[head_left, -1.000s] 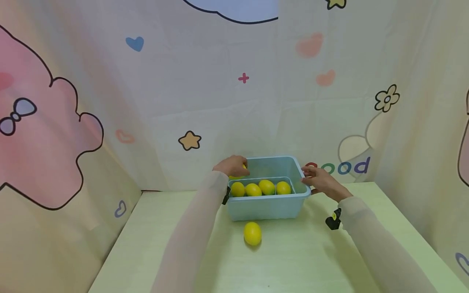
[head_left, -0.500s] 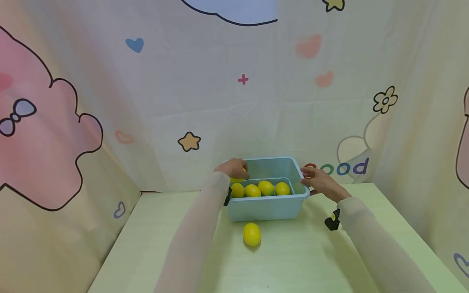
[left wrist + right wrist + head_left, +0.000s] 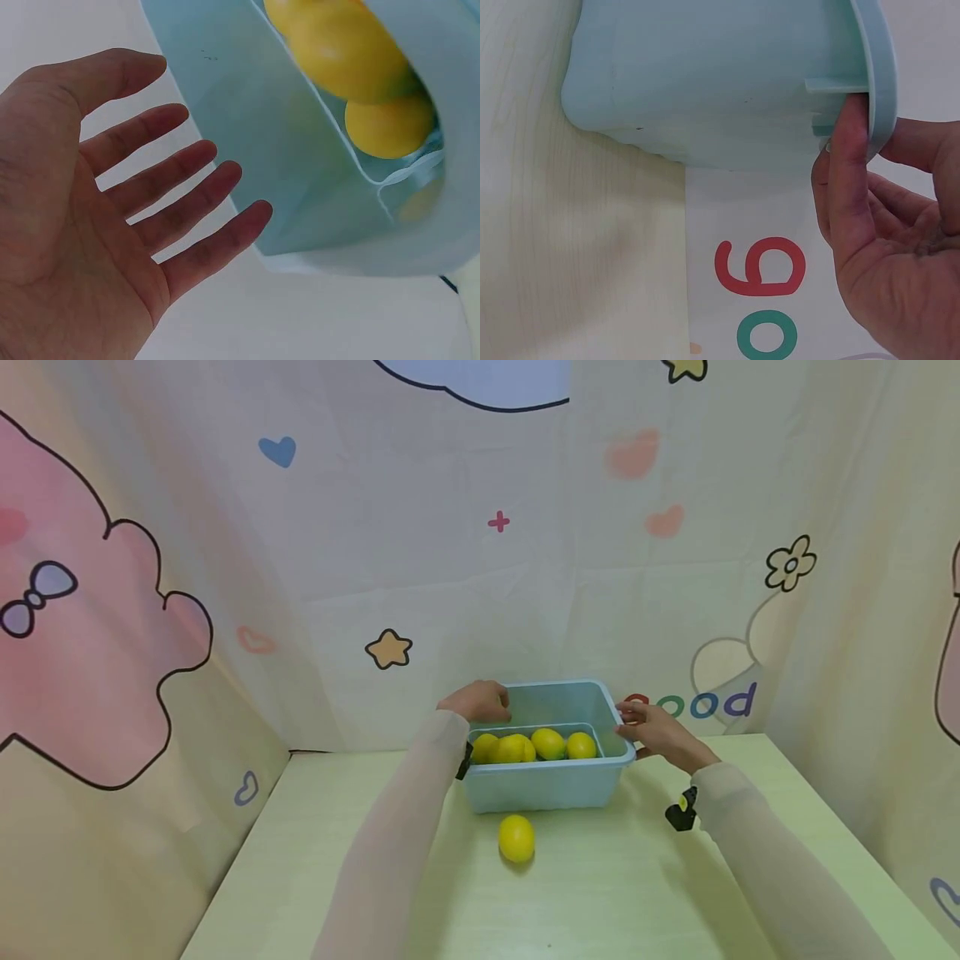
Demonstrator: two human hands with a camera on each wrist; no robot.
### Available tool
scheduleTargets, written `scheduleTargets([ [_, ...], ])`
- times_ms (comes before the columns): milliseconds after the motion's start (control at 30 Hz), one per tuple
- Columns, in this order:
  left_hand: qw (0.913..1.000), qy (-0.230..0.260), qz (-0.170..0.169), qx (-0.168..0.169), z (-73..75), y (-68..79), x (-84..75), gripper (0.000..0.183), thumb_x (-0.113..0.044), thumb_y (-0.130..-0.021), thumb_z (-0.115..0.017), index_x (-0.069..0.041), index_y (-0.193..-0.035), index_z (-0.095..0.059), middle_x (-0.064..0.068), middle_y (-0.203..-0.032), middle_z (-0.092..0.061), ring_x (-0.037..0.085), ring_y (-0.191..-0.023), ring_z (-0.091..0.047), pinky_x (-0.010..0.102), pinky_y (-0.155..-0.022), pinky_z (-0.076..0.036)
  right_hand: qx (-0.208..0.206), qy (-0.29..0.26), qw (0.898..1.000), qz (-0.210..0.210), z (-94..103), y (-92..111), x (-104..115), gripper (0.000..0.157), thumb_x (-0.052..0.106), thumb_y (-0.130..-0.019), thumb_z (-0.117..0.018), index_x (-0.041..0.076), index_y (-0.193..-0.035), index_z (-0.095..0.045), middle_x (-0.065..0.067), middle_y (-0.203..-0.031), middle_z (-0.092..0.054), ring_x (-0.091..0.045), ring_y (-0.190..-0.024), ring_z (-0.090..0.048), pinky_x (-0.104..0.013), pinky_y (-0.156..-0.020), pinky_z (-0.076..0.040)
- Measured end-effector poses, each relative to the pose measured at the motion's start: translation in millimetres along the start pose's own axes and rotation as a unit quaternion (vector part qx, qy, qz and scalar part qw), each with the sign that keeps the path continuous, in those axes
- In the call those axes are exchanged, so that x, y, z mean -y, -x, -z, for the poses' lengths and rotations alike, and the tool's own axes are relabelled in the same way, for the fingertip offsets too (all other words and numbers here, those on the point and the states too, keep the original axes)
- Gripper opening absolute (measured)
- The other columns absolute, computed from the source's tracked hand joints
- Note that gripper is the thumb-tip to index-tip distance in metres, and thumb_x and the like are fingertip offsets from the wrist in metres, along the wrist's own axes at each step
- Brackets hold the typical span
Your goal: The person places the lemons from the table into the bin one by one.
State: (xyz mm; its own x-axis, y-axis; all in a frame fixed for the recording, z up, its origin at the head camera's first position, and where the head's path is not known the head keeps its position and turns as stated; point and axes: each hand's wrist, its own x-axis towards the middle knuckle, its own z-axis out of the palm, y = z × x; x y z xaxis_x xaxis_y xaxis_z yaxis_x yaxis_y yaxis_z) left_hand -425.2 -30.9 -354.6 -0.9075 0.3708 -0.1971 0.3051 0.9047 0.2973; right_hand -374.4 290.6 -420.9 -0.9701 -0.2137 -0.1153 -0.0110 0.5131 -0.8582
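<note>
A light blue plastic bin [image 3: 543, 789] holds several yellow lemons [image 3: 549, 743]. Over its left back corner is my left hand [image 3: 476, 702]; in the left wrist view its fingers [image 3: 202, 259] are spread, with nothing in them. Just past the fingertips, inside the bin, a blurred lemon [image 3: 349, 52] overlaps another lemon [image 3: 390, 127]. My right hand [image 3: 889, 202] grips the bin's right rim, fingers hooked under the lip and thumb against its inner side. One more lemon [image 3: 517, 839] lies on the table before the bin.
A pale wooden table [image 3: 337, 860] bears the bin, close to a printed curtain [image 3: 420, 568] behind. More curtain hangs at both sides. A clear divider edge [image 3: 337, 127] runs inside the bin.
My left hand has let go of a lemon, which has moved forward and down onto the others in the bin. The right hand stays at the rim, and the lemon outside has not moved.
</note>
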Motion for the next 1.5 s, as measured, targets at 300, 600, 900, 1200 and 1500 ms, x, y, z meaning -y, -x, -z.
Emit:
scheduleTargets([
  [300, 0.9986, -0.020, -0.045, -0.018, 9.3, 8.5, -4.8, 0.043, -0.035, -0.094, -0.059, -0.024, -0.136, -0.055, 0.000, -0.145, -0.052, 0.021, -0.123, -0.053, 0.045, -0.103, -0.049, -0.007, 0.007, 1.000, -0.006, -1.9, -0.8, 0.2, 0.063, 0.019, -0.100, -0.054, 0.002, -0.153, -0.025, -0.029, -0.150, -0.035, -0.046, -0.129, -0.047, -0.043, -0.087, -0.060],
  [600, 0.9952, -0.053, -0.075, -0.036, 13.8, 18.3, -8.2, 0.045, -0.037, -0.095, -0.059, -0.024, -0.138, -0.053, 0.001, -0.148, -0.049, 0.021, -0.128, -0.049, 0.043, -0.111, -0.044, 0.003, 0.002, 1.000, 0.009, -0.3, 1.8, 0.1, 0.066, 0.019, -0.099, -0.055, 0.000, -0.154, -0.023, -0.031, -0.151, -0.033, -0.048, -0.129, -0.047, -0.046, -0.089, -0.059],
  [900, 0.9915, -0.064, -0.097, -0.059, 3.5, 40.9, -3.3, 0.047, -0.039, -0.094, -0.057, -0.026, -0.139, -0.053, 0.000, -0.150, -0.045, 0.021, -0.122, -0.054, 0.044, -0.108, -0.048, 0.002, 0.004, 1.000, 0.007, -1.0, 0.9, -0.6, 0.065, 0.018, -0.100, -0.054, 0.001, -0.154, -0.023, -0.030, -0.151, -0.033, -0.048, -0.129, -0.047, -0.046, -0.089, -0.059],
  [1200, 0.9877, -0.081, -0.113, -0.071, -5.1, 60.8, -2.4, 0.051, -0.042, -0.095, -0.058, -0.027, -0.143, -0.049, 0.000, -0.154, -0.042, 0.024, -0.130, -0.051, 0.046, -0.109, -0.046, 0.003, 0.006, 1.000, 0.005, 0.0, 2.8, 1.8, 0.067, 0.021, -0.100, -0.055, 0.001, -0.154, -0.021, -0.030, -0.151, -0.032, -0.049, -0.131, -0.045, -0.045, -0.090, -0.059],
  [1500, 0.9803, -0.093, -0.148, -0.092, -16.8, 80.0, -3.0, 0.057, -0.044, -0.094, -0.059, -0.026, -0.147, -0.045, -0.001, -0.154, -0.041, 0.022, -0.134, -0.049, 0.046, -0.107, -0.048, 0.005, 0.005, 1.000, 0.005, -0.4, 3.6, 2.2, 0.066, 0.019, -0.100, -0.054, 0.000, -0.154, -0.021, -0.030, -0.151, -0.032, -0.048, -0.130, -0.045, -0.045, -0.090, -0.059],
])
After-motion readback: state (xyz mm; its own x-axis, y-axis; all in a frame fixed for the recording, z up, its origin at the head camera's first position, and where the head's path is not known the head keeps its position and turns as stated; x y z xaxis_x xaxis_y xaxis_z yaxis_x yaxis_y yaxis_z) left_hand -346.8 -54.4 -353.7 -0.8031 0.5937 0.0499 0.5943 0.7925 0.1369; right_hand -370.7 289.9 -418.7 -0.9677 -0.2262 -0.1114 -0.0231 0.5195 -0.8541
